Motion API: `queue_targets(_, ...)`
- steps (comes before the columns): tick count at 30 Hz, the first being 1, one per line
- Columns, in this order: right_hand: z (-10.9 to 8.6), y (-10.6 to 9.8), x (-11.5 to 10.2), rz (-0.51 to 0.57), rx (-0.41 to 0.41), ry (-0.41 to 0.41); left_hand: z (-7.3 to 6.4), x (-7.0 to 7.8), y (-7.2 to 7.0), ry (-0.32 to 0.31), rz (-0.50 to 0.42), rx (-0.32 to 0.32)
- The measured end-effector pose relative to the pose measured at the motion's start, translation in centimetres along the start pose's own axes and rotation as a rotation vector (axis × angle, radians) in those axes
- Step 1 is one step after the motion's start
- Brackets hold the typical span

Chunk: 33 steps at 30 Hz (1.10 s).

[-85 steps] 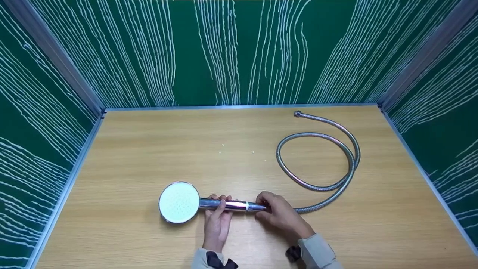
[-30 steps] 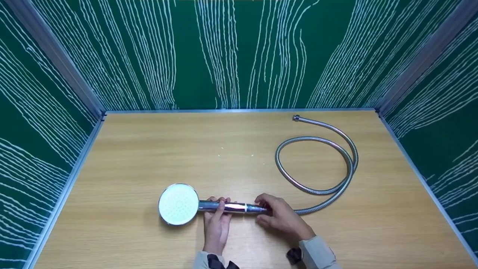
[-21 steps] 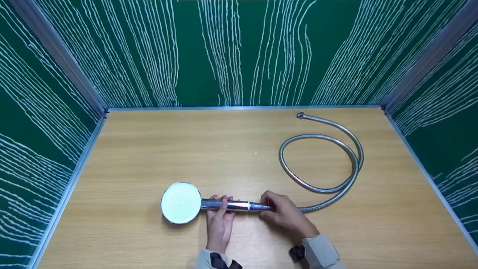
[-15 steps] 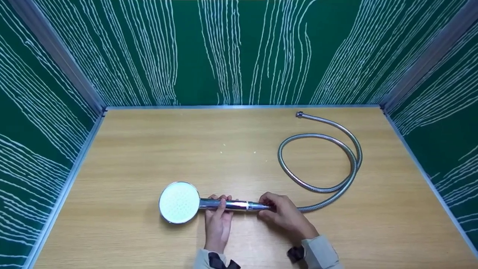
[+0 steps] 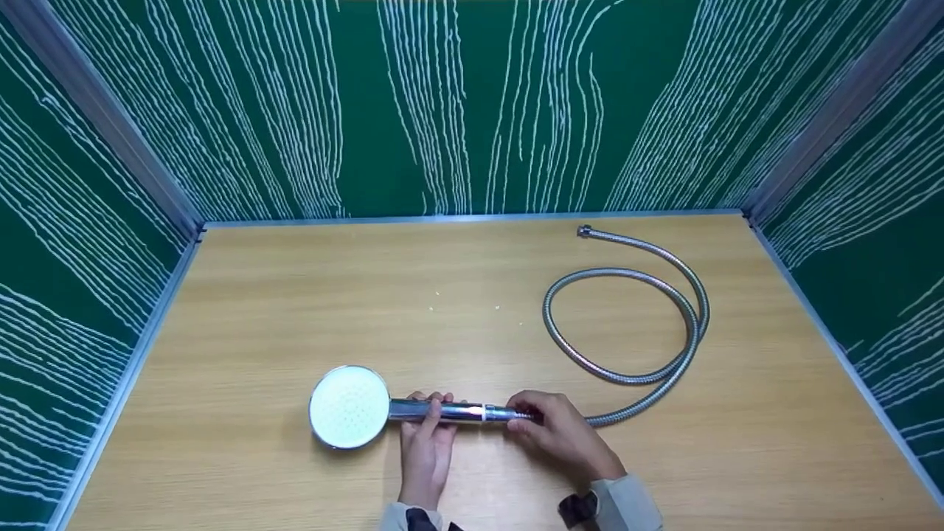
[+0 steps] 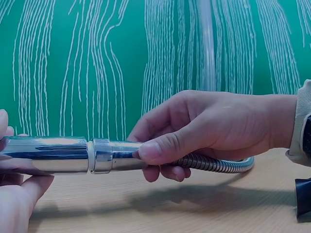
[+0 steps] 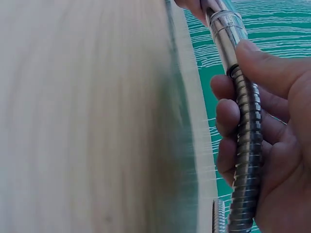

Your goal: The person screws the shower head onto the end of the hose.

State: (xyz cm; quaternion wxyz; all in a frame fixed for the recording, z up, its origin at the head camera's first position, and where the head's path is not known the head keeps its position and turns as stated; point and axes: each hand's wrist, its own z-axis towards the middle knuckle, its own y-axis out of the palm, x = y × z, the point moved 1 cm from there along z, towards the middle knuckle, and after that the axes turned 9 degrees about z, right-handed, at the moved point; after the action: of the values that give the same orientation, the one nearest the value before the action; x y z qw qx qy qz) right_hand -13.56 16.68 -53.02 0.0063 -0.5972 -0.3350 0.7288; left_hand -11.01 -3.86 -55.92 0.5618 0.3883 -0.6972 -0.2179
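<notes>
1. The handheld shower head (image 5: 349, 407) is in front of me at the near part of the wooden tabletop (image 5: 295, 295), spray face up, with its handle (image 6: 43, 155) pointing right and raised off the wood. Whether the spray head itself touches the wood I can't tell.
2. A white ring (image 6: 91, 157) shows between the handle and the conical nut (image 6: 129, 155). The nut lines up with the handle, but I can't tell how firmly the two are joined.
3. My left hand (image 5: 426, 453) grasps the handle, thumb on top and fingers behind; it has hardly shifted.
4. The change is in my right hand (image 5: 564, 431): half a second ago, thumb and forefinger seemed to stand wider about the nut, and now they have drawn in and pinch it. My other fingers curl beneath, beside the hose.
5. To my mind that fresh hold gives me purchase for turning the nut at the joint; tightening or loosening, I can't say.
6. The corrugated metal hose (image 5: 623, 273) runs from that nut into the same loop as before, its end fitting (image 5: 584, 231) lying near the far edge, so my fingers' shift hasn't dragged it.
</notes>
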Motion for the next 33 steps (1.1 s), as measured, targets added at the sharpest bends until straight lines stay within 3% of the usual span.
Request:
queue_targets(4, 0.1, 0.0, 0.3, 0.015, 0.005, -0.017, 0.0, 0.0, 0.2, -0.011, -0.003, 0.023)
queue_targets(7, 0.1, 0.1, 0.5, 0.043, 0.008, 0.021, 0.0, -0.1, 0.2, -0.016, 0.005, 0.038)
queue_targets(13, 0.2, 0.0, 0.4, 0.074, 0.026, 0.105, 0.4, -0.1, 0.4, -0.022, 0.023, 0.006)
queue_targets(18, 0.4, 0.1, 0.4, 0.082, 0.018, 0.080, 0.4, -0.1, 0.0, -0.009, 0.008, 0.010)
queue_targets(23, 0.6, -0.1, 0.4, 0.056, 0.042, 0.054, 0.6, -0.2, 0.0, 0.008, 0.003, -0.033)
queue_targets(29, 1.4, -0.5, 0.6, 0.030, 0.052, 0.107, 1.7, -0.2, 0.6, -0.007, 0.021, 0.000)
queue_targets(33, 2.4, -1.0, 0.6, 0.017, 0.049, 0.126, 2.9, -0.1, 0.9, -0.005, -0.003, -0.011)
